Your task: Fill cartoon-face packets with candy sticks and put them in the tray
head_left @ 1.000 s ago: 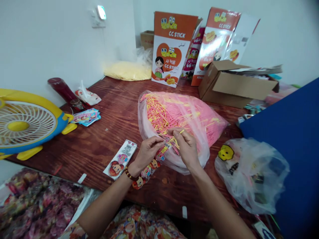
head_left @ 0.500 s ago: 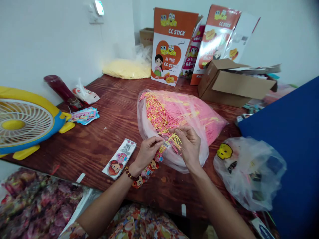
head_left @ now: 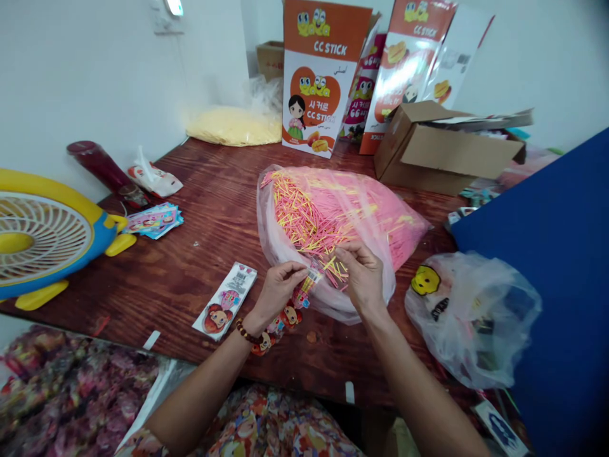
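My left hand [head_left: 276,293] pinches the open top of a narrow printed packet [head_left: 291,310] that hangs down over my wrist. My right hand [head_left: 362,274] is closed on a small bunch of thin yellow and pink sticks [head_left: 333,268] right at the packet's mouth. Both hands hover at the near edge of a big clear plastic bag [head_left: 333,222] full of pink and yellow sticks, lying on the dark wooden table [head_left: 190,266]. A second printed packet [head_left: 225,302] lies flat on the table just left of my left hand.
A yellow and blue fan [head_left: 42,241] stands at the left. Orange CC STICK cartons [head_left: 320,70] and an open cardboard box [head_left: 442,149] stand at the back. A crumpled clear bag [head_left: 471,317] lies at the right beside a blue panel [head_left: 547,254]. More packets [head_left: 153,221] lie near the fan.
My right hand has brought its bunch of sticks down and closer to the packet's mouth. The view has tilted slightly downward. My left hand keeps its hold on the packet.
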